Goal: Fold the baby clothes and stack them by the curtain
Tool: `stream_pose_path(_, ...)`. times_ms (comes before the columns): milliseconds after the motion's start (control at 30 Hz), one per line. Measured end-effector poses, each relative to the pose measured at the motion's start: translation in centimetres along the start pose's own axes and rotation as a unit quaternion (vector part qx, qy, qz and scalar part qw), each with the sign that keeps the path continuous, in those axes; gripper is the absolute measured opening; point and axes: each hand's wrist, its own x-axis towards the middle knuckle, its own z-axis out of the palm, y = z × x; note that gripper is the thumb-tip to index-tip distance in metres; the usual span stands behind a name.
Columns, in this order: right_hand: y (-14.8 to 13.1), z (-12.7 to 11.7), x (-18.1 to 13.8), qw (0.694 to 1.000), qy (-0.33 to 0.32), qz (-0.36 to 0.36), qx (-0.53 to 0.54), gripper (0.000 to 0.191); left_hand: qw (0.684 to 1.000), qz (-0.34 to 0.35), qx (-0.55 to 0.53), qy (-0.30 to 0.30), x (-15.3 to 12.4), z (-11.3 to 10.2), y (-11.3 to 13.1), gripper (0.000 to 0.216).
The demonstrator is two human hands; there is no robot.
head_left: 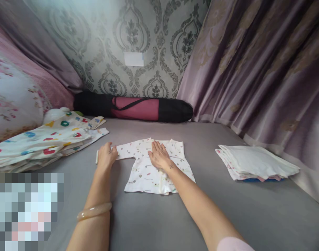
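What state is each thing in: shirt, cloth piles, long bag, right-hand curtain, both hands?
Small shirt, spread flat, one sleeve stretched out
Left hand, at that sleeve's end, grip unclear
Right hand, open, palm down on shirt
Patterned clothes, piled in layers
White-topped cloth pile, folded, stacked
Long bag, lying along wall
Right-hand curtain, hanging in folds

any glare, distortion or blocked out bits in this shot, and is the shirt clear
Head view: pale glare on the wall, top, left of centre; head view: the right curtain slants outward, likely lens stretch; head view: a pixelated patch blanks the lower left; head view: the shirt shows its prints, lettering too small to read.
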Motion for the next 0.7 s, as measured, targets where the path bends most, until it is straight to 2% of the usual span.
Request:
stream_pose_path(167, 0.4, 0.7, 0.1, 1.000, -0.012, 0.000, -0.004, 0.068, 0.993, -0.081, 0.041, 0.070, -0.4, -0.1, -1.0, 0.045)
stream_pose_path(300, -0.2, -0.8, 0.8, 0.999, -0.032, 0.023, 0.000, 0.066, 0.987, -0.139, 0.052, 0.059, -0.7, -0.7, -1.4, 0.043)
stream_pose_path(400, -1.7, -1.5, 2.0, 1.000, -0.006, 0.015, -0.001, 0.061, 0.982, -0.172, 0.056, 0.057, -0.6, -1.2, -1.6, 0.046)
stream_pose_path(567, -4.5, 0.3, 4.0, 0.999, 0.019, -0.021, 0.021, 0.062, 0.982, -0.178, 0.059, 0.013, 0.3, -1.3, -2.8, 0.050)
stream_pose_path(633, -5.1, 1.4, 4.4, 0.999, 0.017, -0.015, 0.023, 0.063, 0.983, -0.178, 0.043, -0.004, 1.0, -1.0, -3.6, 0.045)
stream_pose_path(700, -5.3, 2.3, 4.4, 1.000, 0.011, -0.004, 0.020, 0.064, 0.989, -0.148, -0.001, -0.002, 1.5, -0.7, -4.4, 0.037)
